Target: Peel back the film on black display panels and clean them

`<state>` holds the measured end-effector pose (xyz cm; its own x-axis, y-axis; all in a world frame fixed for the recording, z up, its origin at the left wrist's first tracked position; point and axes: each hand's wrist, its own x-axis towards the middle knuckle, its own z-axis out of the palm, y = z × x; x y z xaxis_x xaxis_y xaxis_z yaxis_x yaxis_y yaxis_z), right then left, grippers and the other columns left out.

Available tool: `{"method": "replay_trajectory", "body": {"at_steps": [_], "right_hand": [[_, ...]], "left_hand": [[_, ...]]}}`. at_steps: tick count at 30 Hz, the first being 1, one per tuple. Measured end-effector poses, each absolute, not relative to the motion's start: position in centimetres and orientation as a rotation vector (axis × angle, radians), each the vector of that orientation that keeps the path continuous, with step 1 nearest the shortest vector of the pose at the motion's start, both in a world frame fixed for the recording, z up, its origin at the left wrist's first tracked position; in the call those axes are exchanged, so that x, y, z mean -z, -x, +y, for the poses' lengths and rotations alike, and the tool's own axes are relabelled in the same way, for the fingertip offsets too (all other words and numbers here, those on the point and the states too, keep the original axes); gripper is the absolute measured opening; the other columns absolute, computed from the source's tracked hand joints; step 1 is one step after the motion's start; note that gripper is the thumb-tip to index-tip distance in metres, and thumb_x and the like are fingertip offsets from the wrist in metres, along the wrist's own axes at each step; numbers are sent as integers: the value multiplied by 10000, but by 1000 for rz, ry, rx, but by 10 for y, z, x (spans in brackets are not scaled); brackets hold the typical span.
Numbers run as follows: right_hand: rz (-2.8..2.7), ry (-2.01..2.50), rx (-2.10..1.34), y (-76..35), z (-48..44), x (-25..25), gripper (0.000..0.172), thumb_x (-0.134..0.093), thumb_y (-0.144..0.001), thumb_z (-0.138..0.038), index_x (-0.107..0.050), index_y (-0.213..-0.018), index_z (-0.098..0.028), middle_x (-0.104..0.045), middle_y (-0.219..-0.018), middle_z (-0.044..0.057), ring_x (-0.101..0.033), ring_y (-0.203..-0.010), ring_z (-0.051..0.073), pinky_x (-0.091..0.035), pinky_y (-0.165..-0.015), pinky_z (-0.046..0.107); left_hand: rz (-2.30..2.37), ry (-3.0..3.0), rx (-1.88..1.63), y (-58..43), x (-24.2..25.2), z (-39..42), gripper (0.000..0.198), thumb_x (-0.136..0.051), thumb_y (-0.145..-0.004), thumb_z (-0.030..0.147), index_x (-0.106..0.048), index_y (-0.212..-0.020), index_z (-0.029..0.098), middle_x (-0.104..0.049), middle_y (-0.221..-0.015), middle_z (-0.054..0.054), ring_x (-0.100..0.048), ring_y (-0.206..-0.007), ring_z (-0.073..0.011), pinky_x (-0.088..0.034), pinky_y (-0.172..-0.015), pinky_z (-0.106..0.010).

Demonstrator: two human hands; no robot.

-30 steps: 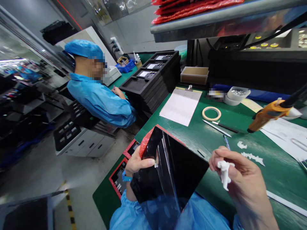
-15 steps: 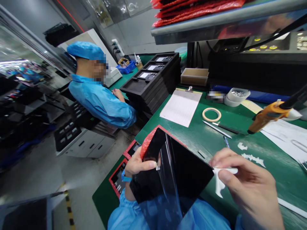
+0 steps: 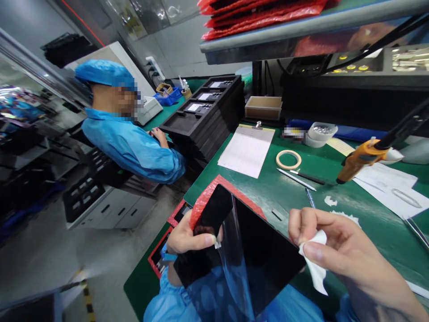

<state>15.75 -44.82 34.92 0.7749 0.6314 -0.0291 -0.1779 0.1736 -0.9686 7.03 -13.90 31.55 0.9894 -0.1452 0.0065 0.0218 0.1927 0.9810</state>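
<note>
Since a second ago the right hand (image 3: pixel 338 250) has come down from clear of the black panel (image 3: pixel 268 246) to its right corner, thumb and forefinger pinching a white tab (image 3: pixel 317 270). The left hand (image 3: pixel 187 237) grips the panel's left edge, holding it tilted over the tabletop's (image 3: pixel 301 197) near edge, above a red bag (image 3: pixel 208 199). Clear film (image 3: pixel 234 273) stands partly lifted mid-panel; the peeling looks begun, not finished.

Your green tabletop (image 3: pixel 268 190) carries: clipboard (image 3: pixel 246 150), tape ring (image 3: pixel 288 159), pens (image 3: pixel 296 179), white scraps (image 3: pixel 330 201), paper sheets (image 3: pixel 385 181) on your right, black tray stack (image 3: pixel 208 112) and cardboard box (image 3: pixel 263 107) at the back.
</note>
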Motion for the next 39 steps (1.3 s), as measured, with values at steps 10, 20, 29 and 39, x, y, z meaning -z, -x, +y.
{"method": "replay_trajectory", "body": {"at_steps": [10,20,29,39], "right_hand": [[-484,1359,-464,-161,-444,-349,507,-987,-946,-550,-690,-700,-221,-630,-699,7,-488,-560,111,-336,-477,232],[-497,1352,-490,-159,-457,-350,505,-991,-930,-500,-653,-666,-231,-574,-658,-10,-478,-529,116,-319,-448,245],[-527,1303,-520,-157,-464,-345,383,-988,-960,-400,-729,-734,-231,-582,-694,-22,-504,-539,103,-361,-467,225],[-433,1358,-508,-169,-436,-355,567,-1087,-816,-539,-660,-658,-201,-638,-695,2,-529,-613,119,-384,-548,230]], "left_hand": [[-113,-1371,151,-72,-318,-141,278,-1028,-883,455,-922,-921,200,-829,-749,-70,-717,-602,-199,-604,-593,-268],[-116,-1319,172,-76,-314,-145,238,-1036,-861,407,-922,-933,211,-833,-758,-73,-720,-603,-200,-587,-579,-262],[-73,-1326,152,-73,-312,-146,281,-1048,-835,452,-920,-890,207,-828,-729,-60,-719,-587,-198,-595,-575,-260],[-55,-1385,128,-77,-297,-144,343,-1066,-780,476,-920,-895,188,-805,-700,-48,-661,-547,-177,-580,-549,-260]]}}
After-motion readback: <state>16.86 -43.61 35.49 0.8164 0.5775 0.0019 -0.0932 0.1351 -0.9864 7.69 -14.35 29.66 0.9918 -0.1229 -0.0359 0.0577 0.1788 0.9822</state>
